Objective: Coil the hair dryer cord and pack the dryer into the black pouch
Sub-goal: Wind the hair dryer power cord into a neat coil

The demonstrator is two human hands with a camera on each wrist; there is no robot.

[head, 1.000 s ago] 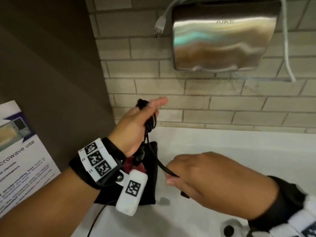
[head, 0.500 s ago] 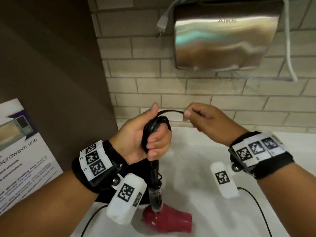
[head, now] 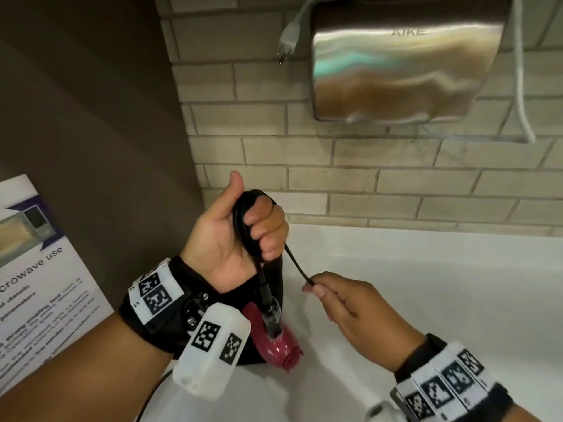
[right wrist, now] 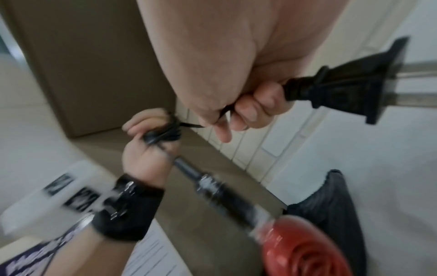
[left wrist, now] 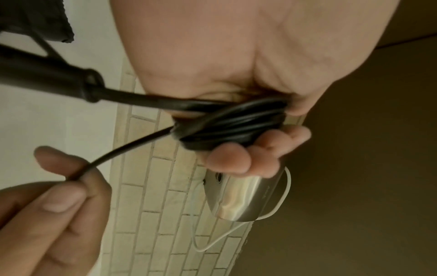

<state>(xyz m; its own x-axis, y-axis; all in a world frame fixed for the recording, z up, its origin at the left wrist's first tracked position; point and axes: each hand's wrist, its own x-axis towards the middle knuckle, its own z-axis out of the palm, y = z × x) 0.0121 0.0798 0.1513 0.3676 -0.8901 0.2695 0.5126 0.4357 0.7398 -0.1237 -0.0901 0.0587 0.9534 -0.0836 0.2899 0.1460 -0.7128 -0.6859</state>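
My left hand [head: 243, 229] grips a bundle of black cord loops [left wrist: 231, 123] wound round its fingers, thumb up. Below it the red hair dryer [head: 280, 345] hangs by its black handle [head: 268, 303], nose down over the white counter. From the bundle a free stretch of cord [head: 297, 263] runs down to my right hand [head: 344, 303], which pinches it near the end. The black plug [right wrist: 350, 82] sticks out of that hand in the right wrist view. The black pouch [right wrist: 335, 211] lies flat on the counter beneath the dryer.
A steel hand dryer [head: 405, 62] is mounted on the brick wall, with a white plug [head: 288, 38] and white cable [head: 521, 86] dangling beside it. A brown partition [head: 91, 117] stands at the left, with a microwave notice sheet [head: 39, 269] below.
My right hand has swung down from above the bundle to below and right of it, laying another turn of cord round my left fingers. The dryer has hardly moved.
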